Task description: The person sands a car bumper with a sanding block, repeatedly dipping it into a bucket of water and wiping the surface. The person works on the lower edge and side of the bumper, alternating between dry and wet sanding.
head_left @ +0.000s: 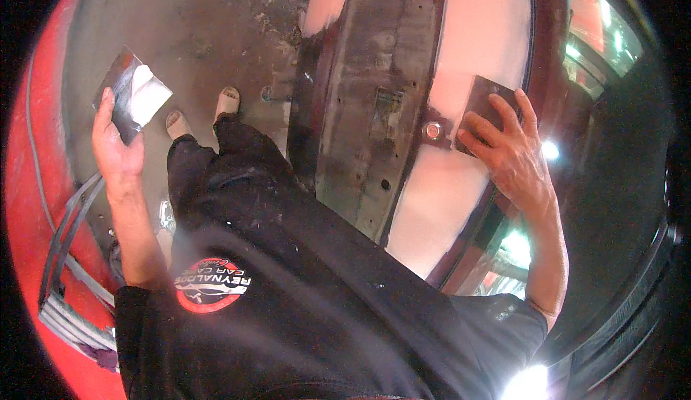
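At the left, my left hand (pixel 117 148) grips a thin flat metal plate (pixel 127 121) by its near edge. A thick smear of white paste (pixel 150 96) covers part of that plate. My right hand (pixel 512 152) is spread over a dark, flat rectangular spreader (pixel 484 96), fingers bent on its face and thumb side partly hidden. The spreader lies against a pale pink coated strip (pixel 484 29) on a dark red vehicle panel (pixel 551 11). Just left of it sits a round lock cylinder (pixel 432 131) in the panel.
A worn grey-brown panel (pixel 367 105) runs beside the pink strip. Dark window glass (pixel 612 206) is at the right. A red car body (pixel 43 206) and grey trim strips (pixel 68 234) border the left. My sandalled feet stand on the stained floor (pixel 194 19).
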A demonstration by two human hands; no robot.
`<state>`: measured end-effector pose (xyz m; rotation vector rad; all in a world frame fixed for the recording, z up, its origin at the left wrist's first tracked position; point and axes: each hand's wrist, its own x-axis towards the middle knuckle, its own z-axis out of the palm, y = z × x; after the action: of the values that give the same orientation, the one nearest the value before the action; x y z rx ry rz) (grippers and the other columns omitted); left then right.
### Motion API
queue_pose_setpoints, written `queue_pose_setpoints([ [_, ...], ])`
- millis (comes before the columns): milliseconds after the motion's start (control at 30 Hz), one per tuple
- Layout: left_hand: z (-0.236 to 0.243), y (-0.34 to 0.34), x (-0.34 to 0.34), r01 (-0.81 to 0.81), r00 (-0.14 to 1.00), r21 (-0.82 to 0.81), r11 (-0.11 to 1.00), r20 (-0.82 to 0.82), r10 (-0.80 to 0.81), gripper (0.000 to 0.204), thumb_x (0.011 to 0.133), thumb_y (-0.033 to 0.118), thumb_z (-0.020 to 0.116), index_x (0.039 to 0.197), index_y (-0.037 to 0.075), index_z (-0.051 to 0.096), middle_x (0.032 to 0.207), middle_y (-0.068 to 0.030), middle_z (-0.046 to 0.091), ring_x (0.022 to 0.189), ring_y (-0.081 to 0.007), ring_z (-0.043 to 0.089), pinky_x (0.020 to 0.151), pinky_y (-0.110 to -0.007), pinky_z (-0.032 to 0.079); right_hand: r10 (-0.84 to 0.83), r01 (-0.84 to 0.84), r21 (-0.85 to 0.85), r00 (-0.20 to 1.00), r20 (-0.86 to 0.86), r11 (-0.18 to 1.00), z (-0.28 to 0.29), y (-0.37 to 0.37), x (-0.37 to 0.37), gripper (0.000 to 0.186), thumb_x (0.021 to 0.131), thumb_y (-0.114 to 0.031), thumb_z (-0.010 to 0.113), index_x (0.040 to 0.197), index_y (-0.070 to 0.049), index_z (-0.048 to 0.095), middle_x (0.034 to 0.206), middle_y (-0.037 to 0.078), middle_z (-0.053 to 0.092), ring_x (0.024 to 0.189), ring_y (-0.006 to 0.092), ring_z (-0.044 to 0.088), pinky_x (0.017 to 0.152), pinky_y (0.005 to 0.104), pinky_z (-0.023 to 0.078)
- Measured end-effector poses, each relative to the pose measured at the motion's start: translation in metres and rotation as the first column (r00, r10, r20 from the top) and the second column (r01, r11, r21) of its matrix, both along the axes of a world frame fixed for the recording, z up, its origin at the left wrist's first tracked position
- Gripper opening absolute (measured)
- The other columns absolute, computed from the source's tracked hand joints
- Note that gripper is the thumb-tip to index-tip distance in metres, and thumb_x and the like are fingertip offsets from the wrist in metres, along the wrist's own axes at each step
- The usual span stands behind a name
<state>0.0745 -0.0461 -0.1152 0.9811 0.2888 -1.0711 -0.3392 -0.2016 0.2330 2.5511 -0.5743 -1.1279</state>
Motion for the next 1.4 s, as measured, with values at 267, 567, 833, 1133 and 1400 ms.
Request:
queue_pose_setpoints([
  [267,-0.009,0.004,0.005,0.016,1.0,0.04,0.999,-0.019,-0.016,0.039,0.096,0.019,0.066,0.13,0.002,0.06,0.125,-0.006,0.066,0.115,-0.0197,0.063,0.103,-0.036,0.046,0.027,-0.024,0.055,0.998,-0.055,0.998,-0.007,0.006,0.005,0.028,0.083,-0.018,0.065,0.108,-0.02,0.075,0.119,-0.003,0.062,0.133,0.0282,0.047,0.123,0.0583,0.019],
  [567,0.013,-0.005,0.001,0.004,1.0,0.136,0.991,0.015,-0.006,0.038,0.097,0.02,0.065,0.131,0.002,0.06,0.126,-0.0076,0.066,0.116,-0.0198,0.062,0.104,-0.036,0.046,-0.07,0.069,-0.024,0.995,-0.066,0.997,0.019,0.019,-0.003,0.031,0.083,-0.018,0.064,0.112,-0.025,0.073,0.129,-0.008,0.059,0.135,0.0283,0.045,0.123,0.0582,0.021],
  [833,0.006,-0.009,0.006,0.106,0.993,-0.072,0.992,-0.037,-0.108,0.032,0.098,0.02,0.065,0.124,0.002,0.062,0.121,-0.0082,0.068,0.112,-0.0208,0.065,0.102,-0.038,0.048,-0.135,0.122,-0.131,0.986,-0.095,0.984,0.064,0.042,-0.009,0.031,0.084,-0.015,0.062,0.111,-0.025,0.074,0.132,-0.008,0.059,0.138,0.0286,0.043,0.123,0.0591,0.02],
  [1133,0.005,-0.003,0.005,0.047,0.998,0.037,0.998,-0.032,-0.046,0.036,0.097,0.022,0.066,0.127,0.003,0.063,0.121,-0.007,0.069,0.111,-0.0197,0.065,0.099,-0.035,0.049,0.016,-0.016,0.003,1.0,0.01,1.0,0.01,0.019,0.023,0.026,0.082,-0.018,0.065,0.107,-0.017,0.075,0.121,-0.003,0.062,0.133,0.0304,0.046,0.122,0.0596,0.021],
  [1400,-0.012,0.006,0.008,0.024,0.999,0.077,0.997,-0.027,-0.022,0.033,0.096,0.02,0.067,0.125,0.004,0.063,0.122,-0.0053,0.068,0.113,-0.0193,0.063,0.101,-0.037,0.047,-0.028,0.028,-0.008,0.999,-0.04,1.0,-0.005,0.023,0.005,0.024,0.083,-0.018,0.066,0.106,-0.018,0.074,0.119,-0.002,0.061,0.132,0.0304,0.047,0.121,0.0607,0.021],
])
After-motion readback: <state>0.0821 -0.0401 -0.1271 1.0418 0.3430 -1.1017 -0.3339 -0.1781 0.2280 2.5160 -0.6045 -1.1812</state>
